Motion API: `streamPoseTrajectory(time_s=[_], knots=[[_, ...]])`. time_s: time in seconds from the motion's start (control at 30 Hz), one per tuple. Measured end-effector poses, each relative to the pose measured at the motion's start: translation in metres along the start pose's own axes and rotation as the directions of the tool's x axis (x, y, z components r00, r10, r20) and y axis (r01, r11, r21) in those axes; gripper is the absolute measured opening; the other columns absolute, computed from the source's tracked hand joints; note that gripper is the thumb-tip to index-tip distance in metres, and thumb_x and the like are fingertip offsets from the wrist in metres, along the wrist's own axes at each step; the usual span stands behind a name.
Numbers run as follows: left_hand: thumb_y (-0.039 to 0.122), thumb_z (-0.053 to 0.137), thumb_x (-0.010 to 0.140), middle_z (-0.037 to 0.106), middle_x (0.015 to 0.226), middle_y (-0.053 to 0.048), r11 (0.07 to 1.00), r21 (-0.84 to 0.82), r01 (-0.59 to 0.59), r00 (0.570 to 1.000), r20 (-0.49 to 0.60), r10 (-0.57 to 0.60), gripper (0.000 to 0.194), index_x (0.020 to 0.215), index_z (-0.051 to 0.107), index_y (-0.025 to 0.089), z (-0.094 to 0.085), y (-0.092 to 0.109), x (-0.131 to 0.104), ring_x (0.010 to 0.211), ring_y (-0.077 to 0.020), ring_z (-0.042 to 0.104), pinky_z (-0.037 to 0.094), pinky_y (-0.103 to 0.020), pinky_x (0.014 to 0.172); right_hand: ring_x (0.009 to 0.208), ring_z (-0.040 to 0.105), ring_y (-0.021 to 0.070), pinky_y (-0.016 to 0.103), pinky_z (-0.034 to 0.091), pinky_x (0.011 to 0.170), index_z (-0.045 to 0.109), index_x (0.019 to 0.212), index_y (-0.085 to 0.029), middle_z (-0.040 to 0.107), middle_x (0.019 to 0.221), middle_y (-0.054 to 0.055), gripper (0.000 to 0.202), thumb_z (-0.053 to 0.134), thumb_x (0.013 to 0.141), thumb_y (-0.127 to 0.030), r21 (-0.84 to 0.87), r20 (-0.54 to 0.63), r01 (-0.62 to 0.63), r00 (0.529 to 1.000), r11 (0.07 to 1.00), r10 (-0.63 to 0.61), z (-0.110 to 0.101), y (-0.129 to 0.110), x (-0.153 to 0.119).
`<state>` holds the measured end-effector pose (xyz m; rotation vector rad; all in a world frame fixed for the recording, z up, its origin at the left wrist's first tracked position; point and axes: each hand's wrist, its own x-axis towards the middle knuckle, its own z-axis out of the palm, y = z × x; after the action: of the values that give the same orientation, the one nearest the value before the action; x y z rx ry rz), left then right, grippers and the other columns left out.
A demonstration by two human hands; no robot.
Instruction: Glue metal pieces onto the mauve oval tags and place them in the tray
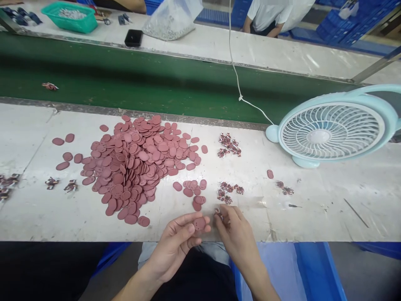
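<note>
Between the thumb and fingers of my left hand (178, 240) is a reddish-brown oval disc (199, 224) with small holes in it. My right hand (235, 234) has its fingers closed at a small brown-and-white piece (218, 214) at the table's near side; its exact kind is too small to tell. Just beyond that hand lies a cluster of similar small pieces (227, 192), with another cluster (228, 145) farther back. Several loose discs (188, 192) lie beyond my left hand, and a large heap of them (134, 163) spreads over the table to the left.
A light-blue fan (332, 129) stands at the right, its white cord (236, 79) crossing the green conveyor belt (156, 85). On the far bench are a green basket (87, 23), a plastic bag (171, 25) and a black box (133, 37). A person (266, 19) sits beyond.
</note>
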<state>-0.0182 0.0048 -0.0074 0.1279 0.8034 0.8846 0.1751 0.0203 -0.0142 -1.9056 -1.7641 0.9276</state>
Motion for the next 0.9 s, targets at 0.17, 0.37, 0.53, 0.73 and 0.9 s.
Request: streamPoseTrajectory(time_s=[0.17,0.37,0.53,0.73,0.9], knots=[[0.022,0.071,0.088,0.077,0.119,-0.011,0.995,0.09,-0.046,0.999,-0.014,0.047,0.027,0.114,0.075,0.02,0.002,-0.001,-0.002,0.104,-0.0211,0.072,0.056,-0.021,0.076,0.085,0.066,0.0195,0.028,0.057,0.065,0.072,0.097,-0.023,0.066,0.101,0.007,0.012,0.063,0.092,-0.029,0.467,0.071,-0.068,0.997,0.882,0.039,-0.021,-0.01,-0.017],[0.024,0.074,0.085,0.077,0.119,-0.01,0.957,0.261,-0.129,0.992,0.042,0.122,0.028,0.113,0.076,0.023,0.005,-0.005,-0.003,0.103,-0.0227,0.071,0.056,-0.026,0.077,0.069,0.066,0.0148,0.027,0.057,0.062,0.077,0.1,-0.027,0.072,0.091,0.004,0.013,0.071,0.089,-0.025,0.724,0.215,-0.169,0.977,0.669,0.014,-0.035,-0.03,-0.033],[0.02,0.074,0.085,0.08,0.106,-0.007,0.955,0.259,-0.144,0.987,0.104,0.121,0.028,0.112,0.075,0.023,0.006,-0.008,-0.004,0.096,-0.0207,0.073,0.056,-0.027,0.078,0.071,0.067,0.0135,0.025,0.058,0.066,0.077,0.103,-0.027,0.074,0.091,0.003,0.015,0.072,0.089,-0.028,0.719,0.216,-0.206,0.974,0.663,0.068,-0.029,-0.04,-0.029],[0.018,0.075,0.084,0.081,0.1,-0.006,0.959,0.249,-0.131,0.989,0.099,0.11,0.028,0.112,0.075,0.022,0.006,-0.007,-0.002,0.089,-0.0167,0.072,0.055,-0.026,0.079,0.079,0.069,0.0164,0.028,0.059,0.066,0.075,0.109,-0.025,0.073,0.099,0.005,0.019,0.07,0.09,-0.029,0.693,0.268,-0.221,0.963,0.686,0.04,-0.032,-0.04,-0.028],[0.019,0.08,0.078,0.078,0.085,-0.003,0.973,0.214,-0.087,0.996,0.055,0.077,0.014,0.09,0.073,0.019,0.01,-0.009,0.0,0.073,-0.0124,0.067,0.052,-0.024,0.07,0.08,0.07,0.0177,0.029,0.059,0.067,0.075,0.109,-0.024,0.074,0.097,0.005,0.02,0.068,0.091,-0.031,0.628,0.307,-0.232,0.951,0.743,0.037,-0.039,-0.038,-0.026]])
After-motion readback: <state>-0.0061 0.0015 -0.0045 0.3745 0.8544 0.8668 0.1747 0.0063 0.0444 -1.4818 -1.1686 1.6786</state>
